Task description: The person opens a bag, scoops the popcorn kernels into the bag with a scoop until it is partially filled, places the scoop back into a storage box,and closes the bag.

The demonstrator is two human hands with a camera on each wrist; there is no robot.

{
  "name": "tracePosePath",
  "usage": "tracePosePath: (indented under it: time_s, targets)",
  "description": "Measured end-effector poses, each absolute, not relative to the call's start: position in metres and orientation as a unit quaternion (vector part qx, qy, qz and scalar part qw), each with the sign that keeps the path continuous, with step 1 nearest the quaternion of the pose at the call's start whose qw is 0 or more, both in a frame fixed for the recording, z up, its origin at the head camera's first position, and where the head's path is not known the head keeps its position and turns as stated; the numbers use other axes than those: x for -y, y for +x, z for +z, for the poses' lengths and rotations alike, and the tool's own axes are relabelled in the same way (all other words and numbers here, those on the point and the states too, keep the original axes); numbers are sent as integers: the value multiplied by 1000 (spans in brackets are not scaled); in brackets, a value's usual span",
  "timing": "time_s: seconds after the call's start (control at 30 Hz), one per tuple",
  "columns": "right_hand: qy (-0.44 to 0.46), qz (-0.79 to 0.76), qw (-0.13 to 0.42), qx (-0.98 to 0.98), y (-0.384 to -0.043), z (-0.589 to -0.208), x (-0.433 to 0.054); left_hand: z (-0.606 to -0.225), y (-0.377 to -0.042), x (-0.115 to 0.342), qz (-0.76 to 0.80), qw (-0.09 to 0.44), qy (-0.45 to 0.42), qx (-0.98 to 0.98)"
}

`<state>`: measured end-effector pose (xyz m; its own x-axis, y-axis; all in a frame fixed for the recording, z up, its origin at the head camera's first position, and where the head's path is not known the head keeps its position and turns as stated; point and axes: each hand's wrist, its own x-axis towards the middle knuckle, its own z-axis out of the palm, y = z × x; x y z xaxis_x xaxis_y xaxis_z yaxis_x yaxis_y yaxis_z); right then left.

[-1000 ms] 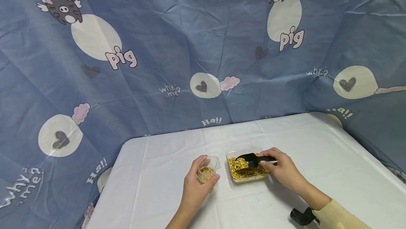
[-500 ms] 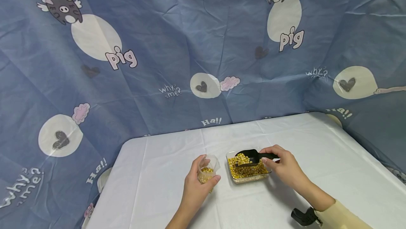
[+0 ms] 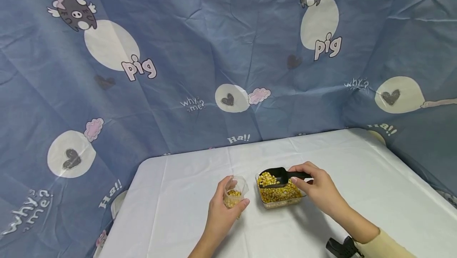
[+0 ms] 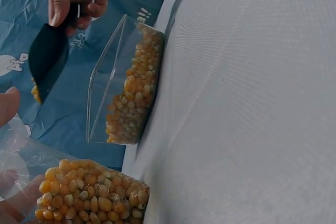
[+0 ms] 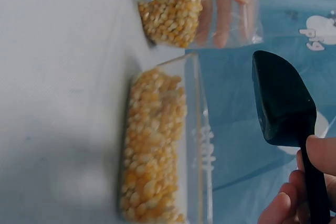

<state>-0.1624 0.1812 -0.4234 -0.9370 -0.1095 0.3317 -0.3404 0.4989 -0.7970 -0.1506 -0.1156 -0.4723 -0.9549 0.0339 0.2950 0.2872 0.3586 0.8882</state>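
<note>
My right hand grips the handle of a black scoop, thumb along the top. Yellow corn kernels fill the scoop's front part. It hovers above a clear rectangular box of corn kernels; both wrist views show a gap between scoop and box. Left of the box, my left hand curls round a clear plastic bag with its mouth facing up. Kernels fill the bag's lower part, which stands on the table. The scoop's load is mostly hidden in the right wrist view.
A white cloth covers the table. Behind it hangs a blue curtain with cartoon pig prints. A black device is strapped at the right wrist, by the pale yellow sleeve.
The right hand has lifted the loaded scoop out of the kernels and shifted it slightly left, toward the bag. The left hand keeps its hold on the bag. The head view has tilted slightly.
</note>
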Motion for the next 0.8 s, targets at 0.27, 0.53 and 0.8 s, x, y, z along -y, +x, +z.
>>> tracePosePath:
  time_s: [0.27,0.53,0.8]
  targets:
    - [149,498,124,845,-161,-409,-169,-470,-151,117,-555,117,-101,817]
    - [148,513,111,838,-157,-401,-158,-471,-151,117,-559,111,-105,815]
    - [156,523,109,831,-156,-400,-146,-472,-151,117,-562,107,-104,814]
